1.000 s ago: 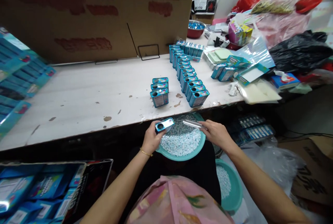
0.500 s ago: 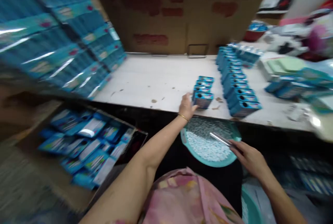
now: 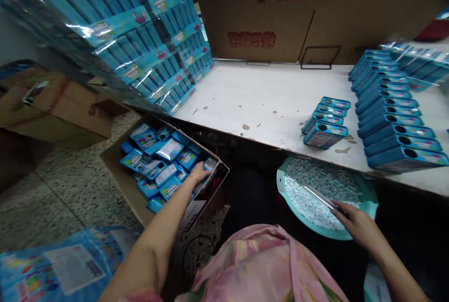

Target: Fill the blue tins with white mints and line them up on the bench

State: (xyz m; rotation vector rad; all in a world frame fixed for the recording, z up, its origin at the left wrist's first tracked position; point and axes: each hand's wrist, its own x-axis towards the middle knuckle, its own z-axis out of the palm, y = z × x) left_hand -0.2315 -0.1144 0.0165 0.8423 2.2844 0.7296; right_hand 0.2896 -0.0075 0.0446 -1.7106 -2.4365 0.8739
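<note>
My left hand [image 3: 199, 172] is down in the right corner of a cardboard carton [image 3: 121, 175], its fingers closed round a small blue box [image 3: 210, 164]; the fingertips are partly hidden. Loose blue printed boxes [image 3: 170, 149] lie jumbled around it. In my right hand [image 3: 359, 224] is a narrow, shiny metal scoop [image 3: 319, 196], tilted over a turquoise basin [image 3: 280, 181]. Small white pieces [image 3: 303, 203], like candies, fill the basin. Above it, a short row of blue boxes [image 3: 324, 136] stands on the white table [image 3: 242, 98], each with a dark round opening on top.
A longer row of similar boxes [image 3: 396, 138] stands on the right. Plastic-wrapped stacks of blue packs [image 3: 140, 44] rise at the left. A large cardboard sheet [image 3: 252, 11] closes off the table's back. Brown cartons [image 3: 70, 105] and a blue printed bag [image 3: 73, 264] are on the left.
My left hand has moved from the short row of boxes on the table down left into the carton. My right hand still holds the scoop over the basin. The view has turned left.
</note>
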